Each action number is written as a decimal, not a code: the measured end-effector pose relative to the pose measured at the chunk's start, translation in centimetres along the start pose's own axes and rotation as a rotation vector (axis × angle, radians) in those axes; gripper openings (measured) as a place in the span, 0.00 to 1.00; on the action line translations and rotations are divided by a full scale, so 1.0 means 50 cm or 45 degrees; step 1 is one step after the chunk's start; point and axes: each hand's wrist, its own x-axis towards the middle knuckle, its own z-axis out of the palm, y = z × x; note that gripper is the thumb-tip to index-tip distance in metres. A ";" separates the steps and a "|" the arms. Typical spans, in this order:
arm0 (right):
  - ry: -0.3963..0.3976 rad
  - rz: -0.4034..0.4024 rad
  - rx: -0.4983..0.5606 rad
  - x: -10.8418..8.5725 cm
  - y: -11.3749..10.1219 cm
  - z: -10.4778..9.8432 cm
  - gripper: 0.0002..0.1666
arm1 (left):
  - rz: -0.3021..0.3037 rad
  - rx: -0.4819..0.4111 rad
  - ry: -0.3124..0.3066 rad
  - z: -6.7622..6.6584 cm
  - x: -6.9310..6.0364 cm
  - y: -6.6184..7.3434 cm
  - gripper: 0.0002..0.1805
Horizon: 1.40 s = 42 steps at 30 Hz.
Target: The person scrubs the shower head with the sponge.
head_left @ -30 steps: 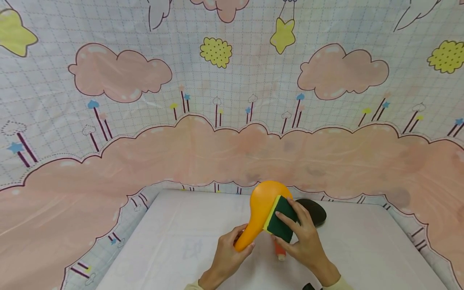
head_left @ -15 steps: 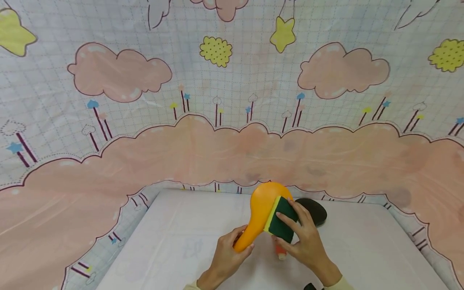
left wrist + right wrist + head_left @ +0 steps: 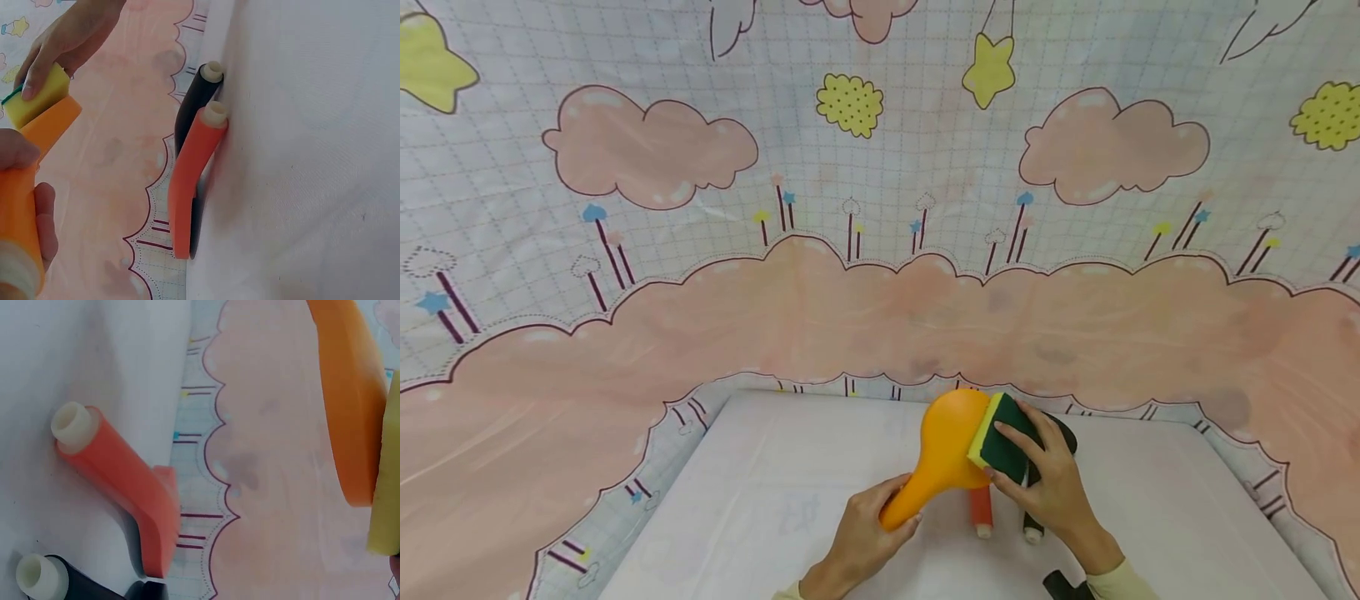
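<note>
An orange shower head [image 3: 943, 450] is tilted above the table, its handle gripped by my left hand [image 3: 865, 529]. My right hand [image 3: 1060, 492] pinches a sponge [image 3: 1003, 442] with a dark green face and a yellow layer; the yellow side lies against the right edge of the orange head. In the left wrist view the sponge [image 3: 40, 97] touches the end of the orange piece [image 3: 53, 128]. The right wrist view shows the yellow layer [image 3: 385, 475] against the orange surface [image 3: 353, 406], with most of the right hand out of frame.
A red-orange piece of similar shape [image 3: 190, 169] and a black one [image 3: 195, 100] lie on the white table [image 3: 760, 500], behind and below the hands. Another black object [image 3: 1063, 586] is at the front edge, beside the right wrist. A patterned cloth [image 3: 850, 317] hangs behind.
The right hand and sponge have shifted right toward the edge of the orange head, which has tilted and dropped slightly. More of the black handle behind them shows.
</note>
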 end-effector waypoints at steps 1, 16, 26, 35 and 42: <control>0.004 0.001 -0.003 0.001 0.002 -0.001 0.41 | 0.002 0.002 -0.005 -0.001 -0.001 0.000 0.26; -0.014 -0.007 -0.003 0.003 -0.017 0.000 0.38 | 0.037 0.032 -0.007 0.002 0.004 0.010 0.27; -0.038 -0.122 0.028 0.001 -0.045 0.014 0.35 | -0.074 0.007 -0.039 0.016 0.013 0.014 0.26; -0.043 -0.152 -0.032 0.006 -0.052 0.014 0.35 | -0.073 0.019 -0.050 0.021 0.021 0.020 0.25; -0.041 -0.139 -0.031 0.021 -0.041 0.004 0.34 | -0.086 0.068 -0.115 0.013 0.018 0.026 0.25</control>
